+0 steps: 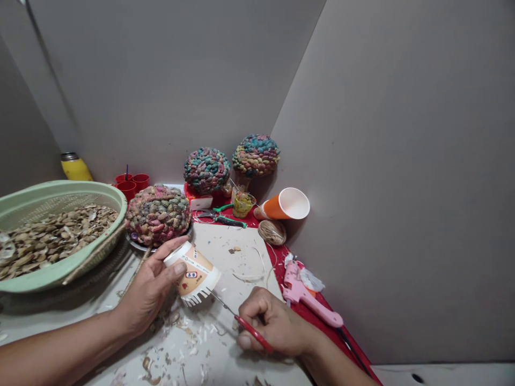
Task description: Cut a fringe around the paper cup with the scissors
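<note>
My left hand is closed round a printed paper cup, thumb on its near side. The cup is tilted, and part of its lower rim is cut into a fringe of short strips. My right hand grips red-handled scissors with the fingers bent through or round the handles. The scissor blades reach up to the fringed rim at its right end. Whether the blades are parted cannot be made out. Small paper scraps lie on the table under the cup.
A green basket of shells or husks stands left, beside a multicoloured knobbly ball. Two similar balls sit at the back. Pliers, an orange cup, twine and a pink glue gun line the right side.
</note>
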`<state>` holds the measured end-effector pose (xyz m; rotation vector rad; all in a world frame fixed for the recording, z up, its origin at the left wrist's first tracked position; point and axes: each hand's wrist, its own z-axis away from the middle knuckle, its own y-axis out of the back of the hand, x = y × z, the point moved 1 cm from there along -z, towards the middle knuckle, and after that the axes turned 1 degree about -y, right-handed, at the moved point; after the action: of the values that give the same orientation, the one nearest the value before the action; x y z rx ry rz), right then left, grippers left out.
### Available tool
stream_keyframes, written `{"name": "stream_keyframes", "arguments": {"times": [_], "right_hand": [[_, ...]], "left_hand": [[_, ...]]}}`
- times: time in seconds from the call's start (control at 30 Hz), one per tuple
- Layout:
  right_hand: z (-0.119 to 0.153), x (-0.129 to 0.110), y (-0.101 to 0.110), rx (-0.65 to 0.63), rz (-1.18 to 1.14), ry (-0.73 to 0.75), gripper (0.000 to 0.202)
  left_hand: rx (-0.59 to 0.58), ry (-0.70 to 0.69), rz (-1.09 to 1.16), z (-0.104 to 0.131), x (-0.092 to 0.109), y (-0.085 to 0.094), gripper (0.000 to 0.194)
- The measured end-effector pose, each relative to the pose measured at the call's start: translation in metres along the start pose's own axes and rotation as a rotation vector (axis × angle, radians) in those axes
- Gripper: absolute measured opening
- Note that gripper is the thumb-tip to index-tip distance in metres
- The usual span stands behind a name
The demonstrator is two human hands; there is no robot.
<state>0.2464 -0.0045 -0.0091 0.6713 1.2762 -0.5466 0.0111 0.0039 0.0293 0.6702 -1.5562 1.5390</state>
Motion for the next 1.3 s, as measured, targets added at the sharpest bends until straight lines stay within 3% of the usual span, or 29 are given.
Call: {"name": "stream_keyframes", "arguments": {"times": [0.67, 0.9, 1.13, 1.3], "right_hand": [[0.001, 0.004, -0.001, -0.038, -0.021, -0.034, 0.065], [0.002, 0.005, 0.000, -0.057, -0.100, -0.043, 0.063], [0.000, 0.008, 0.005, -0.201, -0.267, -0.167, 0.057], [-0.003, 0.012, 0.006, -0.216, -0.364, -0.170, 0.054]], "left_hand": [[-0.095, -0.084, -0.147, -0.001, -0.002, 0.013, 0.046], [-0.103, -0.194, -0.224, 0.000, -0.002, 0.014, 0.050], [-0.107, -0.292, -0.259, 0.000, -0.002, 0.014, 0.056], [-0.134, -0.376, -0.306, 0.002, 0.001, 0.014, 0.053]]}}
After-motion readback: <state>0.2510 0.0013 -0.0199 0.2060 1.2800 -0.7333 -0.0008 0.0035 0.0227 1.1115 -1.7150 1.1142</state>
